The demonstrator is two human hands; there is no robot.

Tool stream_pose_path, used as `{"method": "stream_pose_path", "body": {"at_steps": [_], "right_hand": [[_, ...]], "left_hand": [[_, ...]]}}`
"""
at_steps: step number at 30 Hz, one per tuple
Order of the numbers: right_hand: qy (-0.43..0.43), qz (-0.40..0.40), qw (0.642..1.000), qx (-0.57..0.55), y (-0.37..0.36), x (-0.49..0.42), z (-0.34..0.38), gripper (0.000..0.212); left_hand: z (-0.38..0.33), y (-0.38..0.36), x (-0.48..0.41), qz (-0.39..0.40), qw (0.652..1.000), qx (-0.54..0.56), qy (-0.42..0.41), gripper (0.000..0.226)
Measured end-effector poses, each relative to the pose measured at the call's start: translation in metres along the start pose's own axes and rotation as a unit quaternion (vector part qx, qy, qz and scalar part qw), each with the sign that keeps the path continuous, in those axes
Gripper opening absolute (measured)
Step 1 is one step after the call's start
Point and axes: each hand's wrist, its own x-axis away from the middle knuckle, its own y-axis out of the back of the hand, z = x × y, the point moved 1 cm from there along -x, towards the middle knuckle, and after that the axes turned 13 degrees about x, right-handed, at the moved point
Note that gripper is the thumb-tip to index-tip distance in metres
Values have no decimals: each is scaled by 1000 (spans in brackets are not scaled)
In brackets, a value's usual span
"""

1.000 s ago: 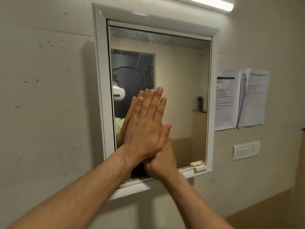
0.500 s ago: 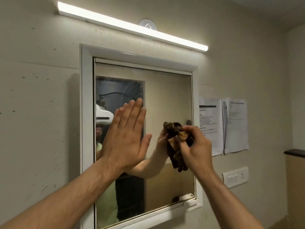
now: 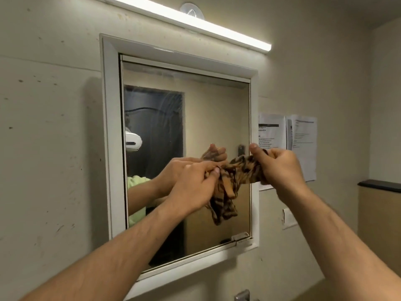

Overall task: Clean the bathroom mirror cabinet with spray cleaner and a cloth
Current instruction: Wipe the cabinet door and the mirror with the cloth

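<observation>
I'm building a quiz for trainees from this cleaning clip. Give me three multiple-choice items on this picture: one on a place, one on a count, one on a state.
1. Relative to the mirror, the papers hang: A left; B right; C above.
2. How many hands grip the cloth? A none; B one; C two.
3. The light above the mirror is: A on; B off; C covered.

Answers: B, the papers sit past the mirror's right edge. C, the left hand and right hand each clutch part of the cloth. A, the light glows bright along its length.
</observation>
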Motion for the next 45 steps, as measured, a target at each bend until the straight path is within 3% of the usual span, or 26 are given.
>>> {"method": "stream_pose_path", "body": {"at_steps": [6, 10, 12, 15, 16, 18, 20, 22, 24, 27, 28, 30, 31, 33, 35, 37, 38, 39, 40, 43, 45], "right_hand": [[-136, 47, 990, -11, 33, -6, -36, 57], [-98, 190, 972, 102, 20, 19, -55, 77], [-73, 282, 954, 69, 13, 34, -54, 84], [-2, 414, 910, -17, -5, 58, -45, 78], [4, 440, 896, -54, -12, 66, -42, 85], [11, 484, 867, -120, -26, 80, -37, 93], [24, 512, 841, -175, -32, 92, -31, 74], [23, 492, 842, -221, -29, 97, -25, 54], [7, 420, 865, -273, -22, 93, -17, 50], [-89, 291, 875, -377, -12, 64, 1, 48], [-121, 236, 882, -389, -10, 50, 7, 49], [-119, 86, 929, -340, -8, 24, 19, 46], [-79, 44, 945, -315, -10, 12, 28, 43], [55, 57, 968, -236, -20, -5, 46, 39], [228, 98, 969, 2, -35, -23, 61, 40], [407, 55, 881, 234, -45, -51, 71, 42], [452, 7, 847, 278, -49, -64, 79, 39], [476, -41, 830, 286, -52, -77, 87, 34], [468, -83, 839, 265, -55, -88, 95, 32], [334, -186, 915, 129, -76, -101, 119, 58], [290, -204, 924, 141, -99, -94, 132, 71]], "left_hand": [[-12, 28, -4, -87, 991, 100, 25, 26], [-19, 27, -9, -125, 977, 146, 95, 28], [-19, 24, -10, -129, 958, 196, 164, 31], [-23, 16, -9, -87, 888, 370, 260, 22], [-25, 13, -8, -69, 872, 400, 273, 19], [-31, 11, -10, -64, 873, 390, 286, 28], [-31, 13, -11, -59, 891, 359, 273, 33], [-24, 18, -12, -54, 901, 342, 263, 25], [-18, 24, -8, -39, 903, 349, 247, 27], [-23, 37, -3, -92, 965, 183, 165, 10], [-27, 43, -3, -115, 977, 131, 121, 22], [-38, 57, -3, -167, 983, 70, 34, 38], [-44, 65, -3, -196, 980, 18, -18, 39], [-52, 81, -1, -244, 958, -94, -119, 35], [-57, 98, 1, -271, 926, -192, -179, 35], [-55, 114, -3, -274, 897, -287, -192, 42], [-53, 122, -6, -270, 884, -333, -185, 46], [-50, 128, -9, -263, 874, -371, -171, 51], [-48, 133, -12, -255, 867, -397, -160, 56], [-42, 142, -19, -246, 860, -419, -157, 66], [-37, 141, -21, -253, 859, -415, -163, 68]]}}
